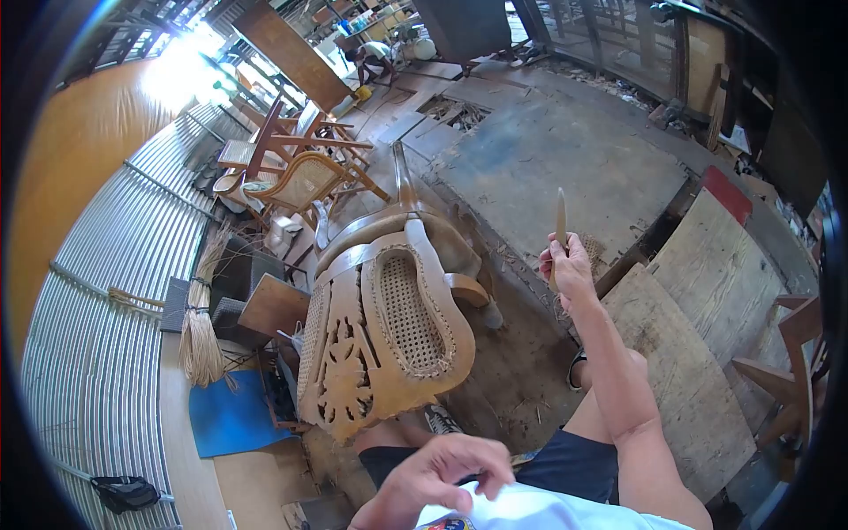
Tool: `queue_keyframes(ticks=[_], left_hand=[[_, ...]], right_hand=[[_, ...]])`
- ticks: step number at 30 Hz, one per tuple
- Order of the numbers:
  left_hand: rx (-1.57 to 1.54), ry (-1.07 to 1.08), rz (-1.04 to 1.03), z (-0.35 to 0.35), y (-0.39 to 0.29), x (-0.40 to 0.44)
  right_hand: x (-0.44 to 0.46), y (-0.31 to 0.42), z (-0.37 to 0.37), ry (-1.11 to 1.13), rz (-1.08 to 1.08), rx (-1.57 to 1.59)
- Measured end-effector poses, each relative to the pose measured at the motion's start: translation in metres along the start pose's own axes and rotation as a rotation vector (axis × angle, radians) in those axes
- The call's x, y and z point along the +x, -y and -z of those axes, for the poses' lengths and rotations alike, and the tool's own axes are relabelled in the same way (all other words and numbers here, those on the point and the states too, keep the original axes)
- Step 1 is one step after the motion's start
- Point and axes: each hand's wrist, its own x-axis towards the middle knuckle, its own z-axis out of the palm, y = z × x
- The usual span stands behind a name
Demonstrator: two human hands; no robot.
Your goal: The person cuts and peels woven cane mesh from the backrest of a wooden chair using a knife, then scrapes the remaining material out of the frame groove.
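Note:
A carved wooden chair back with woven cane panels (411, 314) lies tilted across the middle of the view, in front of my legs. My right hand (570, 265) is held out to the right, its fingers wrapped round a thin, pointed, pale tool (561, 216) that points upward. Close to my body, below the chair back, my left hand (459, 468) hangs over my lap with curled fingers spread apart and nothing visible in it. Neither hand touches the chair.
Bundled cane strands (203, 331) stand at the left near a blue sheet (234, 411). Several chairs (305, 181) are piled behind. Wooden boards (698, 353) lie at the right, beside a wooden frame (795, 353). Another person (375, 55) bends down far back.

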Motion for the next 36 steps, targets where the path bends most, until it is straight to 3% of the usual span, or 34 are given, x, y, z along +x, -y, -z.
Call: queue_keyframes(ticks=[3, 4, 7, 9, 13, 15, 19, 21, 22, 24, 27, 31, 34, 36], left_hand=[[0.075, -0.4, -0.137, 0.009, -0.007, -0.022], [0.077, -0.35, -0.202, 0.031, -0.006, -0.032], [0.19, -0.475, -0.31, 0.067, -0.014, -0.058], [0.295, -0.755, -0.393, 0.082, -0.024, -0.074], [0.361, -0.935, -0.45, 0.132, -0.047, -0.102], [0.941, -1.285, -0.292, 0.177, -0.053, -0.112], [1.274, -1.418, -0.069, 0.291, -0.054, -0.137], [1.794, -1.465, 0.247, 0.351, -0.049, -0.151], [1.793, -1.46, 0.245, 0.371, -0.046, -0.153], [1.759, -1.483, 0.471, 0.397, -0.041, -0.155], [1.598, -1.583, 0.52, 0.37, -0.05, -0.125], [1.581, -1.529, 0.442, 0.391, -0.052, -0.136], [1.551, -1.574, 0.448, 0.395, -0.052, -0.136], [1.551, -1.589, 0.47, 0.394, -0.054, -0.132]], right_hand=[[0.001, 0.003, -0.007, 0.077, -0.082, 0.085], [0.001, 0.003, -0.008, 0.079, -0.083, 0.081], [-0.002, 0.004, -0.01, 0.203, -0.109, 0.051], [-0.008, 0.011, -0.013, 0.228, -0.21, 0.084], [-0.004, 0.014, -0.011, 0.172, -0.287, 0.256], [0.003, 0.011, -0.002, 0.219, -0.29, 0.411], [0.023, -0.01, 0.002, -0.004, -0.285, 0.461], [0.032, -0.014, 0.009, -0.032, -0.352, 0.45], [0.027, -0.009, 0.009, -0.035, -0.349, 0.449], [0.008, 0.008, 0.007, 0.052, -0.175, 0.466], [0.008, 0.011, 0.023, 0.179, -0.152, 0.418], [0.015, 0.009, 0.022, 0.204, -0.239, 0.366], [0.015, 0.002, 0.012, 0.05, -0.272, 0.33], [0.019, -0.003, 0.007, 0.101, -0.145, 0.392]])
